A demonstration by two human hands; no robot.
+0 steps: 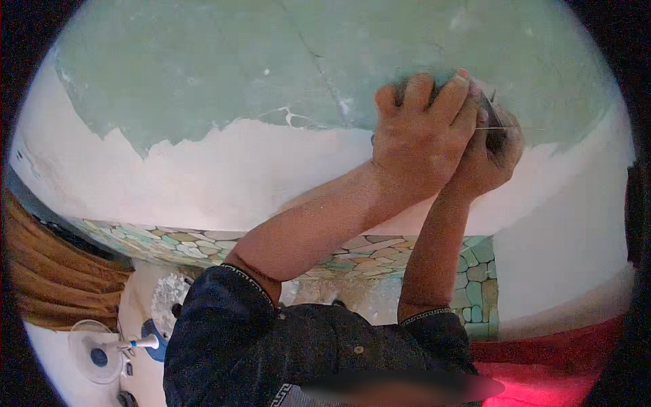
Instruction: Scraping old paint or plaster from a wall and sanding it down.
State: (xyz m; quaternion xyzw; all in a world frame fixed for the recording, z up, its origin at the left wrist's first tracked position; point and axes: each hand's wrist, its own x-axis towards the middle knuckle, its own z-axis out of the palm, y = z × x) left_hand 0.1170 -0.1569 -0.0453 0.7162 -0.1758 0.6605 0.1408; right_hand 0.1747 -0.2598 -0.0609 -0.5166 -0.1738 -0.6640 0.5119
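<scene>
My left hand (419, 129) is raised in front of a wall, its back towards me and its fingers pointing up. Dark patches show between its fingers, and I cannot tell whether they are shadow or a held thing. Close beside it on the right, partly behind it, my right hand (496, 155) is curled around a dark, thin, flat tool (491, 113), perhaps a scraper blade. The left fingertips are at the tool's upper end; whether they grip it is unclear. Behind both hands the wall carries green paint (203, 76) above and a white coat (229, 173) below, meeting in a ragged edge.
A dark crack (318, 56) runs down the green area. Lower down is a band of stone-patterned cladding (376, 252). Brown curtain cloth (61, 264), a pedestal fan (99, 356) and a blue container (155, 338) are at left. Red cloth (549, 356) lies at lower right.
</scene>
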